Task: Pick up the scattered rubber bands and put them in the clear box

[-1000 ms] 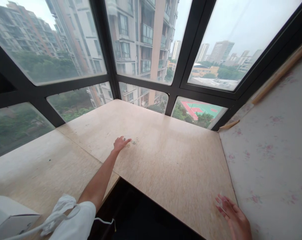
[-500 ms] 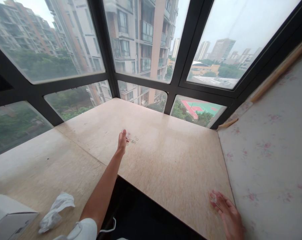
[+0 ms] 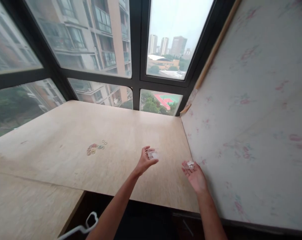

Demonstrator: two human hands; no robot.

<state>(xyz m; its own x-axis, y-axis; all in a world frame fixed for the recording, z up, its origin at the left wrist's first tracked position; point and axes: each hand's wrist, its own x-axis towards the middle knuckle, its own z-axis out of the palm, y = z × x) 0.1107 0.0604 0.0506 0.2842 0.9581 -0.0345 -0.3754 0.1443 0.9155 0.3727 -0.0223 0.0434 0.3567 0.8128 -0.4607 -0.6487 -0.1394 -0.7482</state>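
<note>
My left hand is over the stone-look ledge, its thumb and fingers closed round a small clear plastic box. Farther right, close to the wall, my right hand is turned palm up and holds a clear plastic piece by its fingers. That piece looks like a shallow lid or box half, with something whitish on it that I cannot make out. To the left of both hands, a loose cluster of small thin coloured rings lies flat on the ledge, touched by neither hand.
The pale ledge runs back to dark window frames. A flower-patterned wall bounds it on the right. A white bent hook-like strip shows at the lower left, beside a dark gap below the ledge.
The view has swung right. My left hand has moved right, away from the rings, with the clear box. My right hand has come forward and now shows palm up. More rings are visible.
</note>
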